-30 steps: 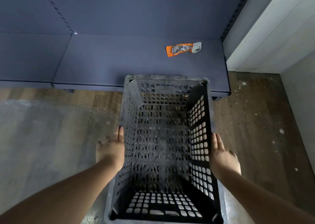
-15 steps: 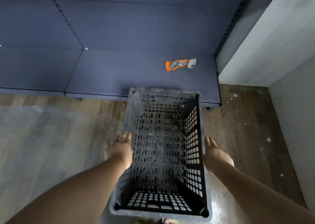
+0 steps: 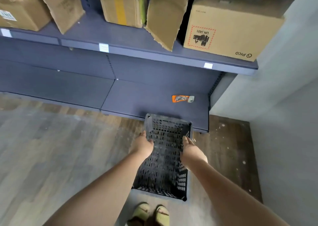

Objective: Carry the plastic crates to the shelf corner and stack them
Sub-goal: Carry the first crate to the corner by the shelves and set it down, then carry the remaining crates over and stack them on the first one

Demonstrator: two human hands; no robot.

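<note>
The black perforated plastic crate [image 3: 163,157] hangs between both hands, its far end over the low shelf edge. The left hand [image 3: 143,145] and right hand [image 3: 191,151] grip its long side rims, fingers curled over. It looks light and rigid; rim holds suit it.

We cannot see the fingertips of the left hand [image 3: 143,144] or right hand [image 3: 191,151]; they curl over the crate [image 3: 165,157] walls. The crate's underside is hidden. The frame's top edge crops the cardboard boxes [image 3: 228,29]. The orange packet [image 3: 182,98] is too small to identify.
</note>
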